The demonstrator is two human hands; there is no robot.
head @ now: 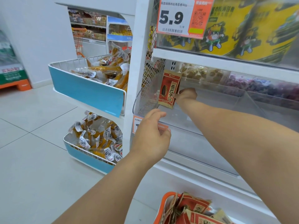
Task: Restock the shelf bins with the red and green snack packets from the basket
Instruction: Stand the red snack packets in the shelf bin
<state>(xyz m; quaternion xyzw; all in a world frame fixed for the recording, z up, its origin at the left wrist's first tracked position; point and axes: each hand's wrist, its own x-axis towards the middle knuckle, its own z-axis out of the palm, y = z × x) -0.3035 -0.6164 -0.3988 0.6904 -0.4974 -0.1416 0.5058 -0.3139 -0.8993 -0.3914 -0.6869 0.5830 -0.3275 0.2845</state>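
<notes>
Red snack packet with black sunflower-seed print pinched in your right hand, upright, inside clear plastic shelf bin, hard against its left end by white mesh side panel. Your left hand curled over bin's front lip, fingers on orange price tag. Orange basket of more red packets sits bottom edge, well below bin.

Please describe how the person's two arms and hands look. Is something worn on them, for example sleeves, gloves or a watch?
Both forearms are bare as far as the picture shows: no sleeve, no glove. The left hand shows no ring, and its wrist carries no watch or band. The right hand is also ungloved, with a bare wrist. No markings are visible on either arm.
</notes>
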